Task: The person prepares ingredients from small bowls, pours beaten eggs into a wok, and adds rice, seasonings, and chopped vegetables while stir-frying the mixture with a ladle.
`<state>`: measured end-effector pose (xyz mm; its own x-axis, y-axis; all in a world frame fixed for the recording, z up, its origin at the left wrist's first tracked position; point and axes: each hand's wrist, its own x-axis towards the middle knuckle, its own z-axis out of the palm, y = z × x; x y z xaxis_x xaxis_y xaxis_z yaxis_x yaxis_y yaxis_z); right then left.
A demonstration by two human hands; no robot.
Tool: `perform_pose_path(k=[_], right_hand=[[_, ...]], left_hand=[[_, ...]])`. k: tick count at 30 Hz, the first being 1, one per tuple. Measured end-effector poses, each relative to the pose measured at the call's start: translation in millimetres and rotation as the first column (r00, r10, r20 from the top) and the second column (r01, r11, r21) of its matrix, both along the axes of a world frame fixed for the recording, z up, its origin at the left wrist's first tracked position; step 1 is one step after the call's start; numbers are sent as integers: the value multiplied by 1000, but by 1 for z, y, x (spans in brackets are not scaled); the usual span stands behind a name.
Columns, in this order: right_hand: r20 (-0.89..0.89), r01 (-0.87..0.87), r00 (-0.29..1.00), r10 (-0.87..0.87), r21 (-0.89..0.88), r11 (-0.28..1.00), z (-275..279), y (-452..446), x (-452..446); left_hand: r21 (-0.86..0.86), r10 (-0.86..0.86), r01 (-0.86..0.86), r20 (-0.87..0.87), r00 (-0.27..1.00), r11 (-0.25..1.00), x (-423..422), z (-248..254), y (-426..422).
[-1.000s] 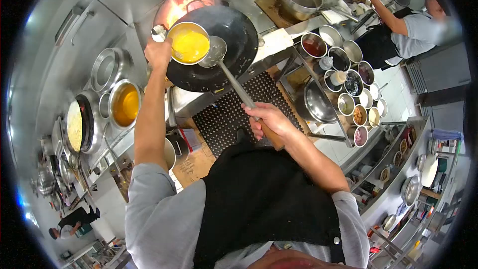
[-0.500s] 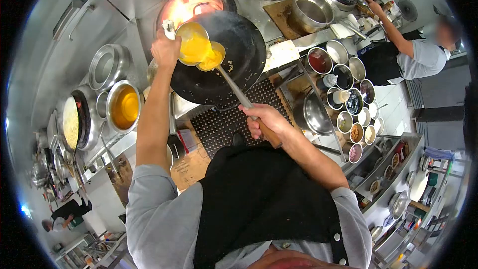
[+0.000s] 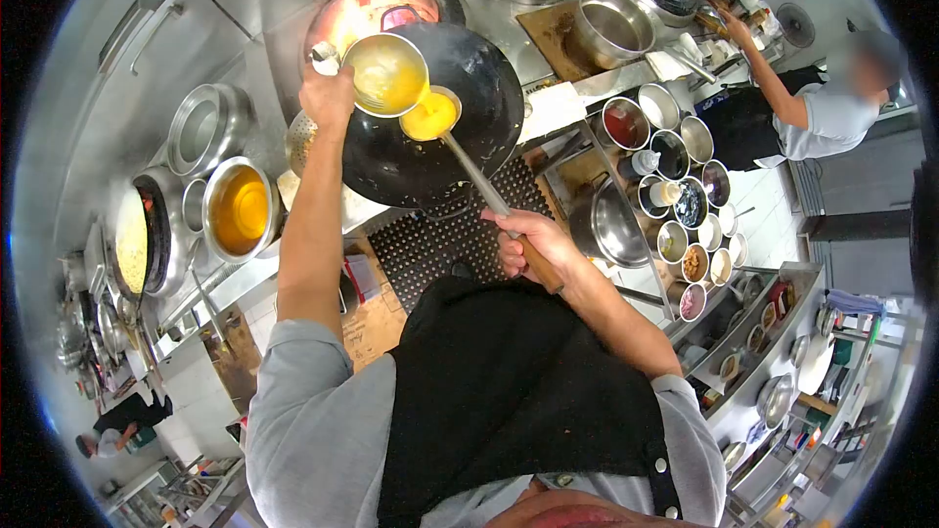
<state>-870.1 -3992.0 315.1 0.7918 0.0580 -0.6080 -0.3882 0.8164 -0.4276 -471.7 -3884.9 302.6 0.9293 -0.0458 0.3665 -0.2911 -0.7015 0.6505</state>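
My left hand (image 3: 328, 98) is closed on a metal bowl (image 3: 389, 43), tilted toward the right, with yellow liquid like beaten egg coating its inside. A bit of white cloth (image 3: 324, 61) shows at that hand's fingers. The fingers of my right hand (image 3: 533, 242) wrap round the wooden handle of a ladle (image 3: 479, 179). Its cup holds yellow liquid (image 3: 430, 117) and sits at the bowl's lower lip. Beneath both is a large black wok (image 3: 479, 68), with small food bits stuck to its surface.
Flames glow at the burner (image 3: 352, 15) behind the wok. On the left stands a pot of orange-yellow liquid (image 3: 240, 210). Several containers of sauces and ingredients (image 3: 690, 200) stand at the right. A co-worker (image 3: 831, 112) reaches over another wok at the upper right.
The bowl has moved right and holds less visible yellow liquid. The ladle's cup has shifted slightly right, and the yellow liquid in it now shows fully.
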Motion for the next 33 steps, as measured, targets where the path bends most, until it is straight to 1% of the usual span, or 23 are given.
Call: perform_pose_path(k=[1,4,5,6,7,8,9,10,11,13,14,16,17,18,19,21,23,24,25,27,31,32,33], right_hand=[[0,20,1000,-20,3,1000,1,1,0],[-14,15,1000,-16,-76,997,0,4,4],[-16,11,1000,-13,-87,996,-2,4,5],[-27,-2,1000,-2,-162,987,-6,4,8],[-39,-17,999,8,-235,972,-10,4,9],[-42,-23,999,13,-246,969,-14,4,10],[-63,-51,998,30,-352,934,-19,4,12],[-87,-80,995,45,-453,888,-23,3,14],[-92,-88,994,51,-459,884,-28,2,13],[-166,-207,978,127,-695,689,-34,-1,14],[-173,-216,976,132,-695,686,-26,1,14],[-228,-263,964,136,-888,377,-3,7,15],[-236,-272,962,139,-885,378,-3,8,13],[-139,-171,981,137,-950,261,-4,9,9],[-40,-61,989,145,-988,142,-6,9,5],[-66,-90,984,167,-986,138,-10,6,0],[-240,-215,955,177,-965,-149,-14,9,-4],[-428,-371,889,163,-882,-291,-6,9,-1],[-421,-371,894,151,-887,-275,-16,5,-2],[-455,-293,867,204,-795,-531,-45,-5,-8],[-287,-205,955,80,-829,-521,-49,-17,-35],[-81,-69,997,3,-866,-495,-51,-19,-52],[-71,-91,996,-60,-869,-487,-42,-18,-74]], left_hand=[[-9,3,-3,1,1000,1000,5,-8,2],[-178,28,-90,-326,945,980,17,-34,5],[-188,28,-94,-328,944,978,17,-42,5],[-459,-93,-131,-432,897,879,16,-50,6],[-681,-237,-198,-489,839,705,18,-62,7],[-731,-247,-268,-514,821,627,25,-74,6],[-736,-247,-275,-514,821,618,29,-80,8],[-791,-313,-244,-476,822,561,34,-86,11],[-840,-376,-214,-432,820,499,37,-93,14],[-817,-347,-213,-443,826,536,26,-65,22],[-788,-321,-207,-454,831,580,22,-51,28],[-753,-271,-192,-445,854,629,26,-45,34],[-713,-228,-169,-424,876,680,29,-43,37],[-731,-236,-125,-370,899,671,14,-20,42],[-726,-236,-129,-378,895,675,17,-21,46],[-795,-360,-49,-328,873,605,20,-20,54],[-777,-316,-82,-347,883,624,12,-12,56],[-806,-351,-102,-363,863,583,10,-11,59],[-832,-388,-120,-374,842,541,4,-4,59],[-806,-395,-99,-388,833,583,-17,12,57],[-750,-414,5,-360,836,661,-70,34,44],[-706,-407,27,-375,833,707,-86,36,38],[-660,-417,65,-391,820,748,-107,36,27]])
